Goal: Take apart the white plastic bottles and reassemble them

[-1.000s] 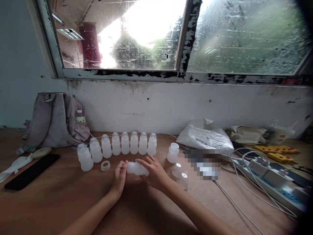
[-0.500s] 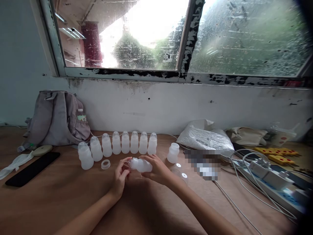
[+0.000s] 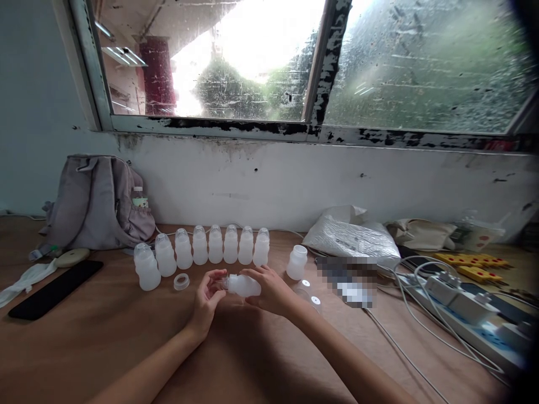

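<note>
My right hand (image 3: 269,290) is wrapped round a small white plastic bottle (image 3: 244,285) held on its side above the wooden table (image 3: 105,342). My left hand (image 3: 206,300) has its fingertips pinched at the bottle's mouth end, where a small clear cap or ring shows. Behind my hands, several capped white bottles (image 3: 216,245) stand in a curved row. One uncapped bottle (image 3: 297,262) stands alone to the right. A loose clear ring (image 3: 181,281) lies left of my hands. Clear caps (image 3: 311,297) lie just right of my right wrist.
A grey bag (image 3: 96,205) leans on the wall at the back left, with a black phone (image 3: 54,290) in front of it. A white plastic bag (image 3: 351,240), cables and a power strip (image 3: 463,306) lie on the right.
The bottle has been lifted slightly off the table and my left fingers have shifted onto its mouth end. The view has drifted a little.
</note>
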{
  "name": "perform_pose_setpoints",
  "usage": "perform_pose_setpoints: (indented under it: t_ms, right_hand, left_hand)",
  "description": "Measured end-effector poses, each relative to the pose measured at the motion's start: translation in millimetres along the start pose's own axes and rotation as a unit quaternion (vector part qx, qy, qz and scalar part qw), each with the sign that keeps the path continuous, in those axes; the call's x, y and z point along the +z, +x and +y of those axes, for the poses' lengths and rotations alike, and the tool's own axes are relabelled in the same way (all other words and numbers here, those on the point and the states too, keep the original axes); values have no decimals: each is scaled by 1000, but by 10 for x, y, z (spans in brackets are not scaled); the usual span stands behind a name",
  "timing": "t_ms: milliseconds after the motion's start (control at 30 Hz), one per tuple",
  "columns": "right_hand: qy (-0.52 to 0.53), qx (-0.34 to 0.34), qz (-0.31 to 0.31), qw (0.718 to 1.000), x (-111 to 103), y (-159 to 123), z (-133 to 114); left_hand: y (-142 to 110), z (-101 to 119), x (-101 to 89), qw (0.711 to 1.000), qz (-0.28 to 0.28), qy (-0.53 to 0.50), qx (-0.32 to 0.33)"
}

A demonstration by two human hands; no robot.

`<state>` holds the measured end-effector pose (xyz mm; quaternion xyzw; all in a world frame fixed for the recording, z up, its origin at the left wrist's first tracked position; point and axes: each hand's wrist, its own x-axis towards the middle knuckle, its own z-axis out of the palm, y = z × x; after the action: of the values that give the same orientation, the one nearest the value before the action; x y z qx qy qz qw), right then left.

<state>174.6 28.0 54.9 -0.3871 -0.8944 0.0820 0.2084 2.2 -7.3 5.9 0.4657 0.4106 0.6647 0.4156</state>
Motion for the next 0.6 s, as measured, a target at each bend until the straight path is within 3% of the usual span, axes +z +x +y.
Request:
perform_pose_setpoints:
  t_ms: [167, 267, 367, 600]
  right_hand:
    - [4, -6, -9, 1000, -8, 0, 12]
    - [-9, -10, -16, 1000, -23, -4, 5]
    - [-32, -15, -14, 999, -36, -5, -4]
    - [-42, -4, -4, 999, -36, 1, -7]
  left_hand:
    - [24, -34, -10, 998, 47, 11, -46]
    - [37, -42, -24, 995, 5, -20, -97]
    - [25, -29, -20, 991, -29, -83, -98]
    - [30, -44, -6, 988, -26, -89, -122]
